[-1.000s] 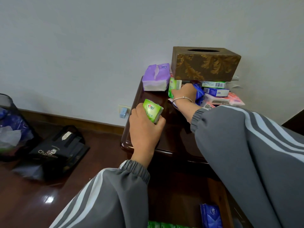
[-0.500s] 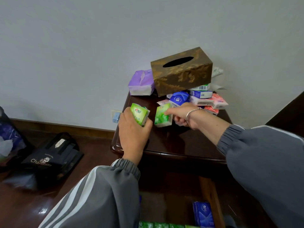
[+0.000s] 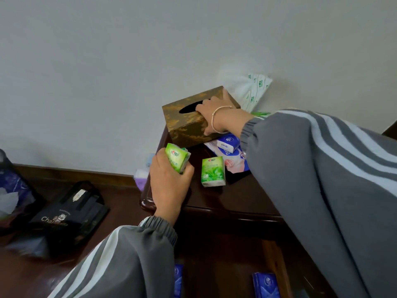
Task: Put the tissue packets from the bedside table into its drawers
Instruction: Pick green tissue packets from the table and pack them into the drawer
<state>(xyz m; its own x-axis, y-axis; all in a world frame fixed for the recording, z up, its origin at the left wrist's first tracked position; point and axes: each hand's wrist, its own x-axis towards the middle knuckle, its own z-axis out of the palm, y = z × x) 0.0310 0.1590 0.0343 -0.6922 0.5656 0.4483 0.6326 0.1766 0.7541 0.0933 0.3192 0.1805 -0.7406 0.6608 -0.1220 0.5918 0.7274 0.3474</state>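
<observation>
Gripping an upright green tissue packet (image 3: 176, 159), left hand (image 3: 169, 186); right hand (image 3: 217, 112) clutching tilted tissue box (image 3: 187, 125).

One head-worn view looks forward and down, close over the bedside table (image 3: 236, 198), tilted toward the wall (image 3: 107, 72).

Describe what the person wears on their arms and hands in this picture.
Both arms are in loose grey sleeves with pale stripes running along their length and gathered elastic cuffs. The hands are bare, without gloves. A thin, light-coloured bangle circles the right wrist. No rings or watch are visible.
</observation>
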